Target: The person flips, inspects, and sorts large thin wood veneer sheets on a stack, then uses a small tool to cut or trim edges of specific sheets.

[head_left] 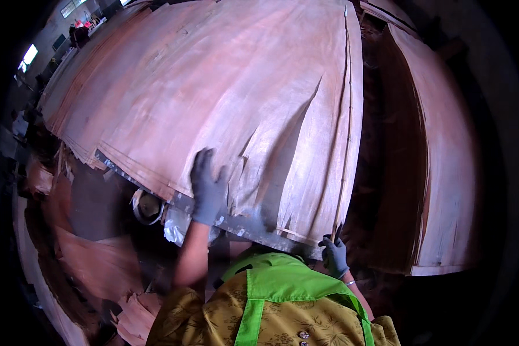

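right hand [334,256] grip closed on thin wooden strip [346,132]; left hand [206,187] flat, fingers spread, on veneer sheet [225,86].

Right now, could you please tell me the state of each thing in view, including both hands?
Top veneer sheet: lying flat on the stack, torn by long splits near its front edge.
Veneer stack: piled in many layers, edges uneven.
Left hand: gloved, fingers spread, pressing flat on the top sheet's front edge.
Right hand: gloved, closed on a thin wooden strip.
Thin wooden strip: lying lengthwise along the sheet's right side.
Second stack: lying apart to the right.
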The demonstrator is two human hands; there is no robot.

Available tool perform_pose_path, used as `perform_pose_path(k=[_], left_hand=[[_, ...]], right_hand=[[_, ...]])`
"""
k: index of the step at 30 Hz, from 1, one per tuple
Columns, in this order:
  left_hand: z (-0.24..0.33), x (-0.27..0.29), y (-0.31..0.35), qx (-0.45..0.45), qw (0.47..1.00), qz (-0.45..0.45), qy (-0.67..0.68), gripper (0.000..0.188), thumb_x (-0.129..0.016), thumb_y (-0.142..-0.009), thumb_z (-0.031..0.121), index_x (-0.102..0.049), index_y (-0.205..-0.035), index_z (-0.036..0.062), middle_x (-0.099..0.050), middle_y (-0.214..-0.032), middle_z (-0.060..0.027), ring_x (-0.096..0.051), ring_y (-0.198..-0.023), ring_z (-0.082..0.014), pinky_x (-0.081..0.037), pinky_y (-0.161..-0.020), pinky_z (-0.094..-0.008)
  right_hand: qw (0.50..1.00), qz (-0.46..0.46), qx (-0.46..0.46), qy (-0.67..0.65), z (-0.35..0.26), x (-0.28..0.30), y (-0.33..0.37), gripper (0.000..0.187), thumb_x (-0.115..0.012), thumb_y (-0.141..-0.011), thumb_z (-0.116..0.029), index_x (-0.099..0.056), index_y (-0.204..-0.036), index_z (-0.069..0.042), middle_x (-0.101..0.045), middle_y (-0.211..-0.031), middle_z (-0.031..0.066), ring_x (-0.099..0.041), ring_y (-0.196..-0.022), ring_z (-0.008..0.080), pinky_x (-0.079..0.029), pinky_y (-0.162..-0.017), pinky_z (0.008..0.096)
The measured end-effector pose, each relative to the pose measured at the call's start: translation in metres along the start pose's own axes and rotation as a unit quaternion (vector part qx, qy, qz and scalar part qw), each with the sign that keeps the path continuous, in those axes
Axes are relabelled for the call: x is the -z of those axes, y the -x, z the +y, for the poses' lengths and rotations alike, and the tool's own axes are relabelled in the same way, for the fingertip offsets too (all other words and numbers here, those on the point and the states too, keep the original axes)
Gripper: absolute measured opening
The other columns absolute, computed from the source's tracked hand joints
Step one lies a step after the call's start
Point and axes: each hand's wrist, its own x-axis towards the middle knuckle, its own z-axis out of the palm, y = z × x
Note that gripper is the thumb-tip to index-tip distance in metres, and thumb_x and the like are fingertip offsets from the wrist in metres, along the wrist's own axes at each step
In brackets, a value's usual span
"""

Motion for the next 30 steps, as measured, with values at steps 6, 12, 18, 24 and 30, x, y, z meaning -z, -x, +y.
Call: perform_pose_path(k=[6,12,18,24,30], left_hand=[[0.035,-0.129,0.012,0.018,0.966,-0.221,0.136,0.072,-0.059,-0.082,0.043,-0.036,-0.132,-0.0047,-0.044,-0.129,-0.0278,-0.045,-0.12,-0.0383,-0.036,-0.1,-0.0418],[0.061,-0.177,0.004,0.117,0.945,-0.299,-0.057,0.087,-0.07,-0.072,0.045,-0.032,-0.136,0.0006,-0.056,-0.112,-0.026,-0.059,-0.1,-0.0357,-0.046,-0.085,-0.0439],[0.051,-0.196,-0.001,0.147,0.943,-0.268,-0.128,0.059,-0.07,-0.071,0.045,-0.052,-0.112,0.0075,-0.06,-0.102,-0.0202,-0.061,-0.093,-0.0344,-0.047,-0.078,-0.0455],[0.026,-0.223,-0.003,0.145,0.955,-0.243,-0.092,0.027,-0.064,-0.077,0.037,-0.066,-0.087,0.0122,-0.064,-0.092,-0.0149,-0.063,-0.087,-0.0317,-0.049,-0.074,-0.0458],[0.049,-0.199,-0.007,0.137,0.935,-0.262,-0.197,0.043,-0.063,-0.078,0.04,-0.058,-0.111,0.0136,-0.059,-0.111,-0.0107,-0.062,-0.093,-0.0295,-0.048,-0.077,-0.0455]], right_hand=[[0.999,0.003,-0.033,0.04,-0.006,-0.026,0.002,0.015,-0.057,-0.089,-0.016,-0.056,-0.097,-0.004,-0.062,-0.069,0.0081,-0.045,-0.037,0.0104,-0.033,-0.032,0.0247],[1.0,-0.01,-0.013,0.024,0.016,-0.034,-0.012,0.015,-0.061,-0.086,-0.02,-0.058,-0.09,-0.006,-0.058,-0.064,0.002,-0.048,-0.044,0.0098,-0.037,-0.04,0.0239],[0.997,0.039,-0.059,-0.021,0.003,-0.031,0.0,0.013,-0.063,-0.086,-0.017,-0.059,-0.09,-0.005,-0.057,-0.064,0.0014,-0.047,-0.044,0.0087,-0.036,-0.04,0.0229],[0.986,0.15,0.075,0.003,0.006,-0.011,0.007,0.012,-0.064,-0.084,-0.01,-0.057,-0.073,-0.009,-0.047,-0.053,-0.0056,-0.038,-0.041,0.0041,-0.028,-0.038,0.0213],[0.973,0.208,0.099,0.014,-0.012,0.044,0.029,0.007,-0.061,-0.084,-0.008,-0.059,-0.077,-0.007,-0.049,-0.061,-0.0065,-0.04,-0.049,0.0025,-0.03,-0.043,0.0206]])
